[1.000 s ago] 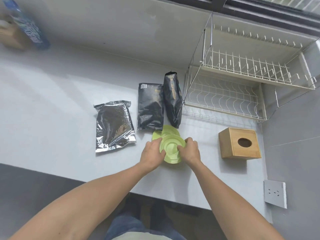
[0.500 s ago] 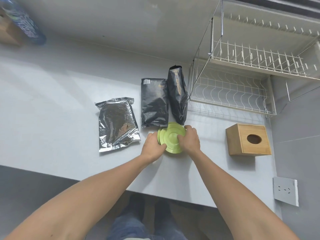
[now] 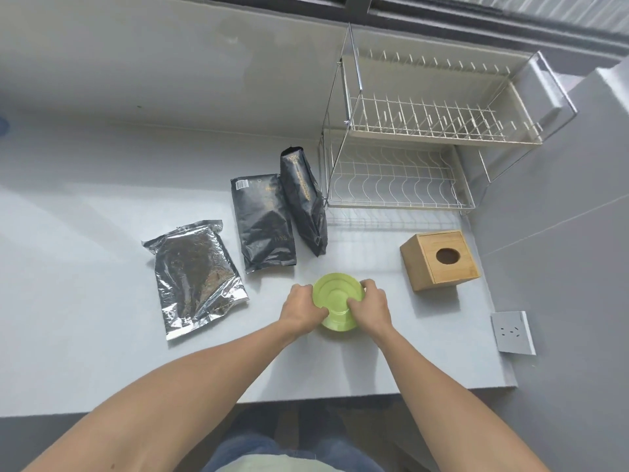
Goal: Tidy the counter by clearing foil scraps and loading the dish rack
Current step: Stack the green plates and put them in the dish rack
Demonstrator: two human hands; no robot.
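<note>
Two green plates [image 3: 335,296] lie stacked upside down on the grey counter [image 3: 102,284], the top one offset a little from the lower one. My left hand [image 3: 301,308] grips the stack's left rim and my right hand [image 3: 371,306] grips its right rim. A silver foil bag [image 3: 195,277] lies flat to the left. Beside it a black foil bag [image 3: 263,223] lies flat, and a second black bag [image 3: 304,202] leans on its edge. The two-tier wire dish rack [image 3: 422,137] stands at the back right with nothing in it.
A wooden tissue box [image 3: 440,260] sits right of the plates, in front of the rack. A wall socket [image 3: 512,332] is on the right wall. The counter's front edge runs just below my forearms.
The plates have come toward the counter's front edge, away from the black bags, with both hands still on them. The view has shifted up and left.
</note>
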